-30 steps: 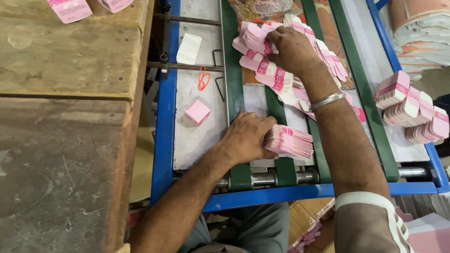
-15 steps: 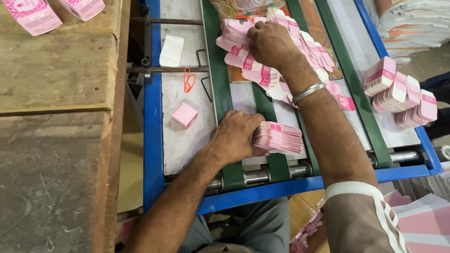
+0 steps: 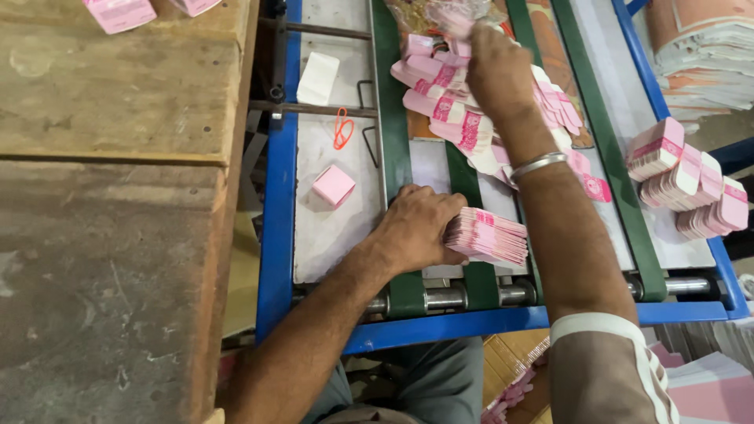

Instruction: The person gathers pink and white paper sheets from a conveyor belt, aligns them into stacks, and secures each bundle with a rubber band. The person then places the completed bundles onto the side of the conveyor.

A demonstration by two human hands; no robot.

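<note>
Green conveyor belts (image 3: 390, 118) carry flat pink cartons (image 3: 448, 110); left hand (image 3: 420, 228) clamps a stack (image 3: 487, 235) (near edge), right hand (image 3: 495, 71) presses cartons, fingers together.

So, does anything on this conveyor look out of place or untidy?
Yes, slightly. A small orange loop, maybe a rubber band, and one assembled pink box lie loose on the grey plate, apart from the flat pink cartons. Those cartons lie fanned and askew under the right hand, unlike the neat stack in the left hand.
</note>
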